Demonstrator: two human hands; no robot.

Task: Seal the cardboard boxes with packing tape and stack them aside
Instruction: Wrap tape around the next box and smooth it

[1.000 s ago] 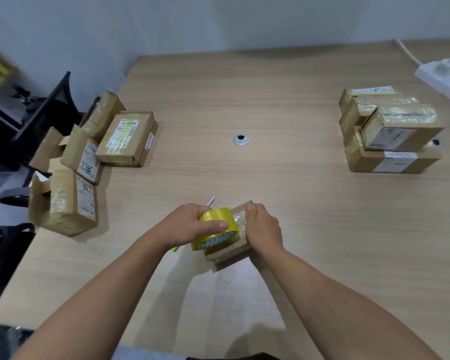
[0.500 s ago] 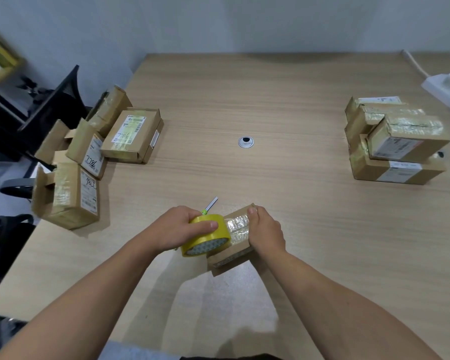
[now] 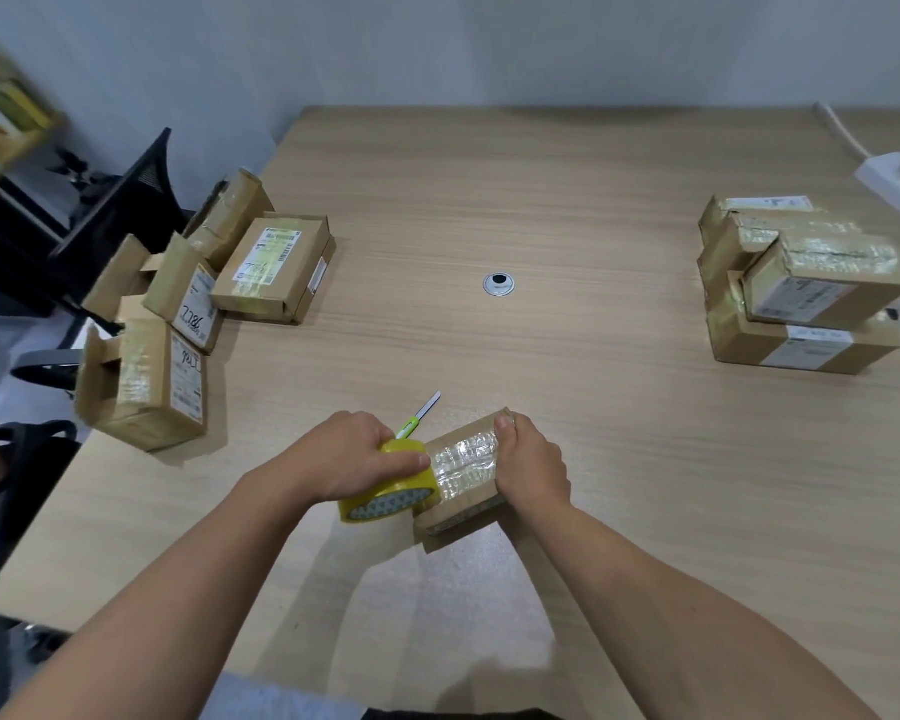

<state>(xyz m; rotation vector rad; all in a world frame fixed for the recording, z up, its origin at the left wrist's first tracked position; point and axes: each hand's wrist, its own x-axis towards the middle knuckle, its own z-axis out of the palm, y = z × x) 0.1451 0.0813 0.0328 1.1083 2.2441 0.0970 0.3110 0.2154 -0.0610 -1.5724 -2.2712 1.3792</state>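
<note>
Left hand (image 3: 352, 457) wraps over the top of the yellow tape roll (image 3: 388, 485), fingers curled round it, thumb along its right face, the roll touching the left end of the small cardboard box (image 3: 463, 478) near the front edge of the wooden table (image 3: 567, 210). Right hand (image 3: 531, 465) clamps the box's right end, fingers curled over the far edge onto the glossy tape strip (image 3: 461, 459); both forearms reach in from the bottom. A green utility knife (image 3: 419, 415) lies just behind the left hand; unsealed boxes (image 3: 178, 314) at left, sealed stack (image 3: 806, 288) at right.
</note>
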